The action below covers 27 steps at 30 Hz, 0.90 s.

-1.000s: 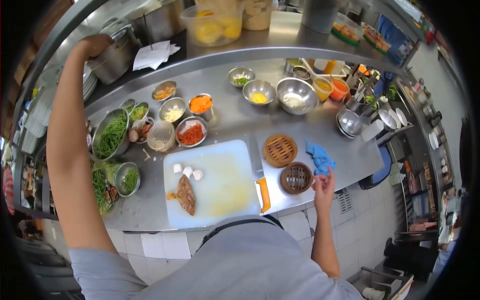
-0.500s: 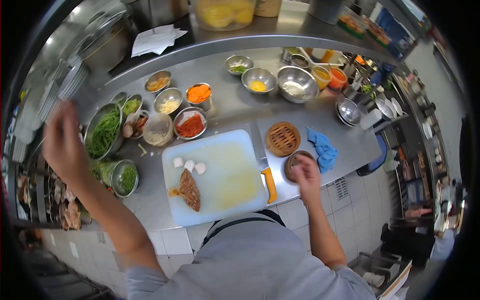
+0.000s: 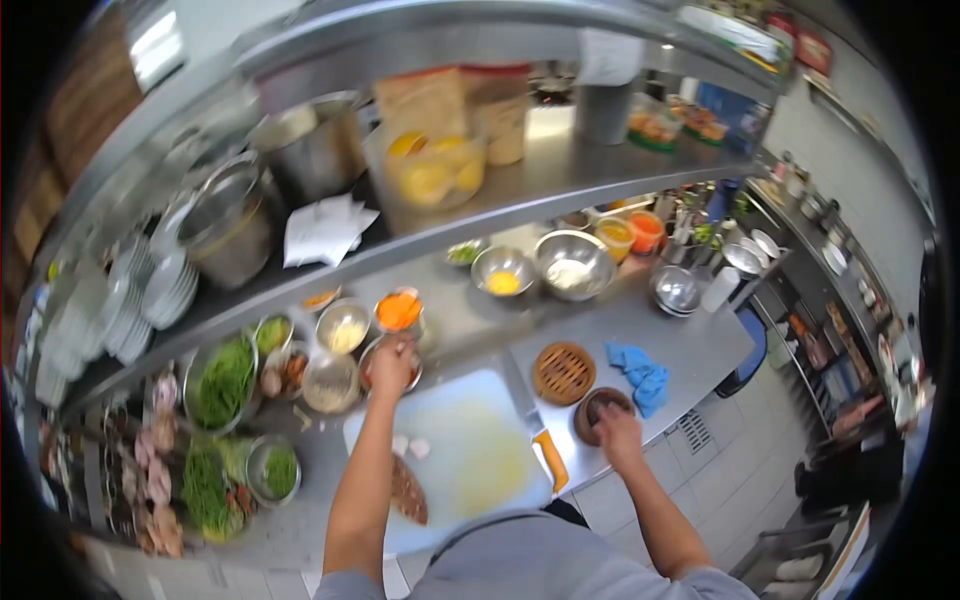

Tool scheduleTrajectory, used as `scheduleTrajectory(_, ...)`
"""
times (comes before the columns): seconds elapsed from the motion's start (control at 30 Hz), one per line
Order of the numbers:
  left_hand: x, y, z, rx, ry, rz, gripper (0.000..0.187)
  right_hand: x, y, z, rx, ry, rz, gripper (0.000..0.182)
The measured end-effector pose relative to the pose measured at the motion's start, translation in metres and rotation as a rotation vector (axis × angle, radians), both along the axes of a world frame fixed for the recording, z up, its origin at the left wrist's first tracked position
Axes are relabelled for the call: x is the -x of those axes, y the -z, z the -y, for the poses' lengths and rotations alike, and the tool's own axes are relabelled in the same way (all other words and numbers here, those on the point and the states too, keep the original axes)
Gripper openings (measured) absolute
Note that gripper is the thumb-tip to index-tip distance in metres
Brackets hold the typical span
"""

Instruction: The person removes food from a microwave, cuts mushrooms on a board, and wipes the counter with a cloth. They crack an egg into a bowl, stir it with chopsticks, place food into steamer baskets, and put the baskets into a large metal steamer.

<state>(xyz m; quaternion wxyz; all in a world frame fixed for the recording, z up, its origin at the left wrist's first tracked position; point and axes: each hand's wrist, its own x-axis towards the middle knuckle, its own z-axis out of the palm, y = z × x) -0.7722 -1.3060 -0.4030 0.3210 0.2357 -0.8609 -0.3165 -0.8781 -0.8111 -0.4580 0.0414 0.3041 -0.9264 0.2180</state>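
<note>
My left hand (image 3: 391,362) is over the bowl of red shreds (image 3: 412,378), its fingers pinched together; whatever they hold is hidden. At the small round dark container (image 3: 582,425), right of the board, my right hand (image 3: 614,420) reaches in at the rim with curled fingers, and their grip is unclear. The round wooden slatted lid (image 3: 563,373) lies just behind that container. On the pale cutting board (image 3: 470,440) are white round pieces (image 3: 418,447) and a brown speckled piece (image 3: 408,492). A yellow-handled knife (image 3: 550,460) rests along the board's right edge.
Bowls of greens (image 3: 222,385), pale shreds (image 3: 347,336) and orange slices (image 3: 398,310) line the left and back. A blue cloth (image 3: 638,378) lies at right. Above runs a metal shelf (image 3: 560,195) with tubs and papers. Stacked plates (image 3: 170,290) stand at far left.
My left hand has moved from the far left to the bowl of red shreds. My right hand has lowered onto the dark container. The view has tilted up, showing more of the shelf.
</note>
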Motion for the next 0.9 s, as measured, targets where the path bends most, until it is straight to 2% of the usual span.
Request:
scheduleTrajectory(0.07, 0.037, 0.026, 0.046, -0.015, -0.018, 0.102, 0.029, -0.020, 0.024, -0.005, -0.257, 0.010, -0.221, 0.054)
scheduleTrajectory(0.17, 0.074, 0.064, 0.091, 0.180, -0.092, 0.315, 0.029, -0.016, 0.030, -0.009, -0.228, 0.053, -0.032, 0.058)
scheduleTrajectory(0.23, 0.090, 0.080, 0.101, 0.235, -0.098, 0.325, 0.030, -0.016, 0.020, -0.014, -0.080, 0.061, 0.024, 0.049)
scheduleTrajectory(0.3, 0.101, 0.078, 0.102, 0.350, -0.219, 0.351, 0.036, -0.010, 0.001, -0.018, 0.014, 0.066, -0.006, 0.045)
scheduleTrajectory(0.37, 0.104, 0.041, 0.084, 0.389, -0.227, 0.399, 0.039, -0.005, -0.011, -0.030, 0.334, 0.105, 0.263, 0.044)
scheduleTrajectory(0.47, 0.117, 0.027, 0.079, 0.436, -0.220, 0.468, 0.046, 0.009, -0.013, -0.051, 0.344, 0.153, 0.204, 0.045)
scheduleTrajectory(0.53, 0.122, 0.032, 0.085, 0.446, -0.191, 0.504, 0.038, 0.020, -0.024, -0.057, 0.392, 0.149, 0.195, 0.046)
scheduleTrajectory(0.6, 0.128, 0.033, 0.094, 0.439, -0.172, 0.548, 0.036, 0.032, -0.034, -0.060, 0.477, 0.195, 0.271, 0.046)
scheduleTrajectory(0.67, 0.129, 0.038, 0.099, 0.430, -0.154, 0.597, 0.034, 0.046, -0.038, -0.061, 0.484, 0.147, 0.217, 0.044)
scheduleTrajectory(0.73, 0.130, 0.032, 0.100, 0.312, -0.168, 0.697, 0.035, 0.056, -0.047, -0.056, 0.566, 0.160, 0.319, 0.042)
scheduleTrajectory(0.87, 0.118, 0.024, 0.088, 0.268, -0.179, 0.618, 0.032, 0.064, -0.046, -0.044, 0.589, 0.117, 0.359, 0.044)
scheduleTrajectory(0.9, 0.112, 0.022, 0.081, 0.386, -0.122, 0.551, 0.032, 0.062, -0.049, -0.037, 0.608, 0.121, 0.415, 0.047)
